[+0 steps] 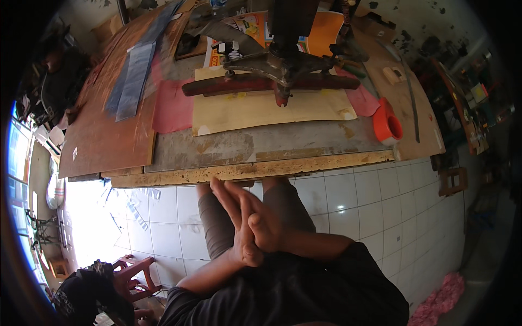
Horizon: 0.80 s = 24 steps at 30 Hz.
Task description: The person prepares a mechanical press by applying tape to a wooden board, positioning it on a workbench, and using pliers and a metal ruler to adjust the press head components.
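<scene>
My left hand (pixel 243 239) and my right hand (pixel 266 227) are pressed palm to palm above my lap, just short of the table's front edge. The fingers of both are stretched out and point toward the table. No object shows between them, though the space between the palms is hidden. On the table, past my fingertips, lies a cream-coloured sheet (pixel 272 117) over a pink sheet (pixel 173 108). Above these sits a dark metal press-like device (pixel 283 65) with spread arms and a long reddish-black bar (pixel 228 86).
An orange-red ring (pixel 387 124), perhaps a tape roll, stands at the table's right. Clear plastic strips (pixel 136 79) lie on a brown board (pixel 103 130) at left. A red stool (pixel 136 277) and another person (pixel 92 296) are at lower left.
</scene>
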Tool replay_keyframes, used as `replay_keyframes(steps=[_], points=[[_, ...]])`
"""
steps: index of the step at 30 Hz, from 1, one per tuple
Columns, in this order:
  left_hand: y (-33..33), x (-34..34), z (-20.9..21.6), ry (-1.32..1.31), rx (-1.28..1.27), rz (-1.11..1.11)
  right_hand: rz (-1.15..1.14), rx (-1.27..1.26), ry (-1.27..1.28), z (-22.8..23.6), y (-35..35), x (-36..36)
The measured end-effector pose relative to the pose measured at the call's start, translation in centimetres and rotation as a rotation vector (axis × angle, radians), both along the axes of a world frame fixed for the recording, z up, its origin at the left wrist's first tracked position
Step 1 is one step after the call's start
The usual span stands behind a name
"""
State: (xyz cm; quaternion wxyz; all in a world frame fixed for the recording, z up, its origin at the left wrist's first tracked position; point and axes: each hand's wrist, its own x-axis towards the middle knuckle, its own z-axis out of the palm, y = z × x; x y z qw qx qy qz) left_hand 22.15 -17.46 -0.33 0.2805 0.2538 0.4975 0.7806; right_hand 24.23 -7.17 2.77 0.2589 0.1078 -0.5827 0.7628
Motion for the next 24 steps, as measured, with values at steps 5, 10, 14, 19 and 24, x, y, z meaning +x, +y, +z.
replay_keyframes(steps=[5,10,14,19,24], points=[[1.3,-3.7,0.3,1.003,-0.273,0.261,-0.234,-0.039,-0.377,0.7,1.1,1.8],[2.6,-4.8,-0.5,1.208,-0.512,0.208,-0.269,-0.463,-0.341,0.6,3.4,2.1],[3.4,-4.3,-1.6,1.339,-0.553,0.173,-0.402,-0.422,-0.299,-0.6,4.2,3.1],[4.0,-3.6,0.0,1.465,-0.526,0.109,-0.758,-0.081,-0.259,-0.2,6.3,5.0],[2.5,-6.4,1.2,1.317,-0.340,-0.158,-1.044,-0.068,-0.138,-0.1,11.3,11.8]])
